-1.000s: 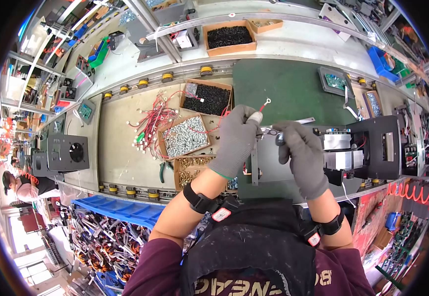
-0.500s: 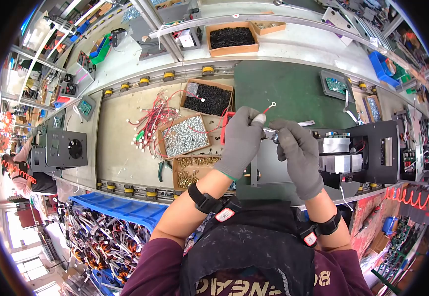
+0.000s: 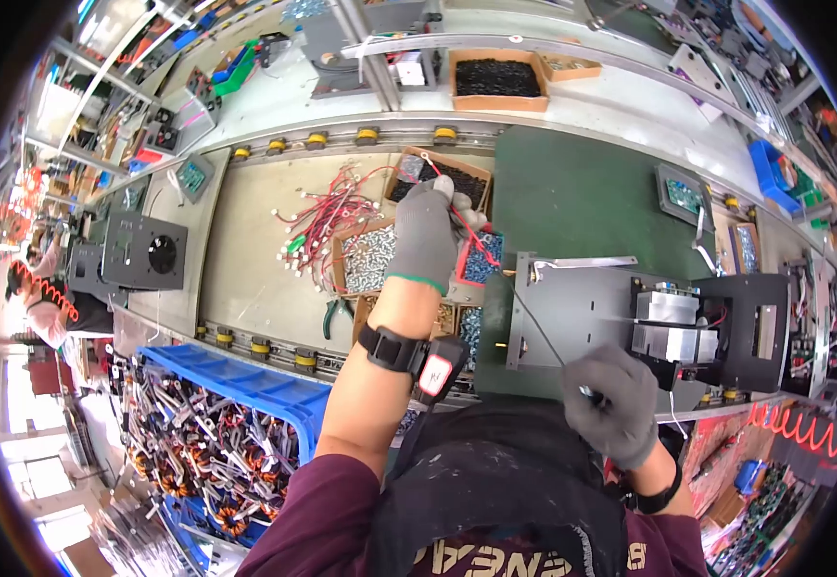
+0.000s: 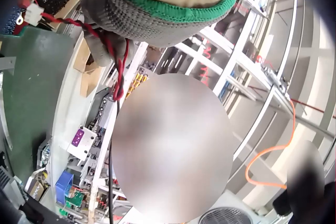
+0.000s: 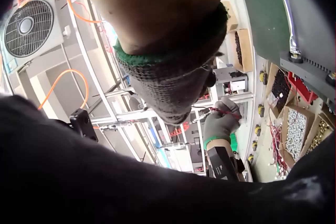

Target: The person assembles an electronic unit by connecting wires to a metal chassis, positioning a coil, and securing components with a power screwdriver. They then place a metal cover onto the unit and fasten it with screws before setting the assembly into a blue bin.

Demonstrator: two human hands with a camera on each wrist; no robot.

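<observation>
My gloved left hand [image 3: 425, 236] pinches a red-and-black wire lead [image 3: 477, 246] above the part boxes. A white plug and a ring terminal show on the lead [image 4: 63, 20] in the left wrist view. My gloved right hand [image 3: 613, 404] is lower, near my body, curled round a long-shafted screwdriver [image 3: 540, 329]; its handle is mostly hidden by the glove. The thin shaft slants up and left across the edge of a dark metal chassis [image 3: 572, 322]. Silver heat sinks [image 3: 673, 341] sit at the chassis's right side.
Left of the chassis stand boxes of silver screws [image 3: 368, 258], black screws [image 3: 471, 183] and blue parts [image 3: 483, 258]. A heap of red wire leads [image 3: 332, 216] and green-handled pliers [image 3: 330, 319] lie beside them. A blue crate [image 3: 236, 380] of parts is at the lower left.
My hands were together over the chassis edge and have parted. The left has moved left with the lead, while the right has dropped towards my body, showing the long shaft.
</observation>
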